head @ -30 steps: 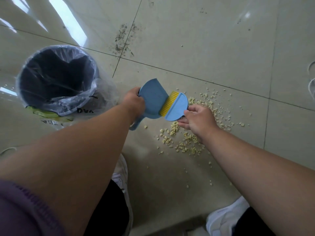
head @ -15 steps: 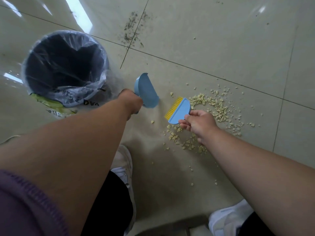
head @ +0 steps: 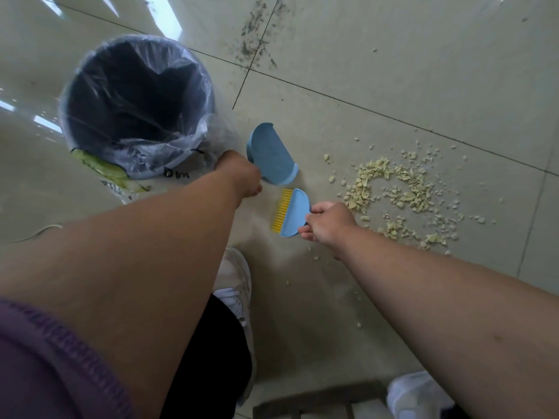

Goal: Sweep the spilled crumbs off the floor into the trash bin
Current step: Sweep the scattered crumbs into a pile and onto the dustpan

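Observation:
Pale yellow crumbs [head: 396,192] lie scattered on the tiled floor at the right. My left hand [head: 240,173] grips the handle of a small blue dustpan [head: 270,155], held just right of the trash bin [head: 136,107], a dark bin lined with a clear plastic bag. My right hand [head: 328,225] grips a small blue brush [head: 290,211] with yellow bristles pointing left, just below the dustpan and left of the crumbs. Dustpan and brush are apart.
My two white shoes [head: 236,285] [head: 417,391] stand on the floor below the hands. A dark smudge [head: 257,34] marks the tile joint at the top. A grey slatted object [head: 317,403] sits at the bottom edge.
The brush and dustpan, joined a second ago, have come apart. My right hand drew the brush down and left of the crumbs; the dustpan stays near the bin.

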### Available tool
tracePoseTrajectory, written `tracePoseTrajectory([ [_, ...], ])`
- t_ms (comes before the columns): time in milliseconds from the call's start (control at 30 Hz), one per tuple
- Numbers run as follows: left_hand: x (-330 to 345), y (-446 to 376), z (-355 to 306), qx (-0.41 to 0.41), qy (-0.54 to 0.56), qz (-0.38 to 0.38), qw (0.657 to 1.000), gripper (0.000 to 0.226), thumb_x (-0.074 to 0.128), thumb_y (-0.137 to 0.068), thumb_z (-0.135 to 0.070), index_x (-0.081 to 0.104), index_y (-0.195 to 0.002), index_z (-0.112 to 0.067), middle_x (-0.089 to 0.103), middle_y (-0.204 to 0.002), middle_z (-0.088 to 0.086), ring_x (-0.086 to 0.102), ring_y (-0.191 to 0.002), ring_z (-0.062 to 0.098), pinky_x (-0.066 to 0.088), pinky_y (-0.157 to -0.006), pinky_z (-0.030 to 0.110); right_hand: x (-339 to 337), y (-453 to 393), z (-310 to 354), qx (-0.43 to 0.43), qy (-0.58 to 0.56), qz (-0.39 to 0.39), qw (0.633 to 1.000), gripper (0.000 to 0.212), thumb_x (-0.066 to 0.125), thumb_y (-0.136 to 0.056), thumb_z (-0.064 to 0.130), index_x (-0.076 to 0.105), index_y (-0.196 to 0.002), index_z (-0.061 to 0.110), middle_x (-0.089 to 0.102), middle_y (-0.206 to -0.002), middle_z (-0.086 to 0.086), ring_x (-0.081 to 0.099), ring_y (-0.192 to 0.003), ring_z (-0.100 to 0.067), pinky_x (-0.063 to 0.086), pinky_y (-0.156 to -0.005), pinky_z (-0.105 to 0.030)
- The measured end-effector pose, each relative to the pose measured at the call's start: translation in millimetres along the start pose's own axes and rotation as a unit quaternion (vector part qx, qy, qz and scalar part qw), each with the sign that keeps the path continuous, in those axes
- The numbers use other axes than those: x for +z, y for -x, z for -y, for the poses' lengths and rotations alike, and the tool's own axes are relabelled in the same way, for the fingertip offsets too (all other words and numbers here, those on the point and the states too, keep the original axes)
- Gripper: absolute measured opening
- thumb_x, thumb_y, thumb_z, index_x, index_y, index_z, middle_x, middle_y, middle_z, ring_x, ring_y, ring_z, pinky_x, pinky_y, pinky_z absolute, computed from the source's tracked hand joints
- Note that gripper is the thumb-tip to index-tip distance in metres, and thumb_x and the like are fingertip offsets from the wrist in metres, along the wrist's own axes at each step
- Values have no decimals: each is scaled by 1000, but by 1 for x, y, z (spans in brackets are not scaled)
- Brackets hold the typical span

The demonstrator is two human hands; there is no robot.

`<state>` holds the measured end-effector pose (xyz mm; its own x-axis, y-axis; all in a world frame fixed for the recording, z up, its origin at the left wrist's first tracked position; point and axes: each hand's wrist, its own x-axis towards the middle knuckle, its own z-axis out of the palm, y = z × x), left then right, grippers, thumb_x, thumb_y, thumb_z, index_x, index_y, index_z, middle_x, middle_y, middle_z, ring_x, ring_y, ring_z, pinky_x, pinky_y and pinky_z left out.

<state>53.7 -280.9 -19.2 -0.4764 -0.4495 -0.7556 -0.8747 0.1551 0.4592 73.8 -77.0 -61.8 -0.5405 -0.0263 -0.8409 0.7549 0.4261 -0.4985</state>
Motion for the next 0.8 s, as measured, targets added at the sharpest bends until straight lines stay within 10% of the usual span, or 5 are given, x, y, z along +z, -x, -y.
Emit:
tracePoseTrajectory([
  [167,16,10,-3,-45,89,33,994,18,51,-101,-2,64,-109,5,64,-76,13,55,-53,15,43,-43,21,-23,-3,-8,1,15,-22,1000,29,58,-101,3,59,-130,0,73,-85,-23,77,-75,-26,65,-65,-33],
  [800,83,55,-44,-25,49,205,977,27,49,-101,-19,71,-91,-7,60,-54,2,44,-41,12,29,-41,20,-155,9,-52,10,-3,-136,991,34,60,-101,6,58,-134,-1,77,-84,-21,79,-72,-25,66,-77,-45],
])
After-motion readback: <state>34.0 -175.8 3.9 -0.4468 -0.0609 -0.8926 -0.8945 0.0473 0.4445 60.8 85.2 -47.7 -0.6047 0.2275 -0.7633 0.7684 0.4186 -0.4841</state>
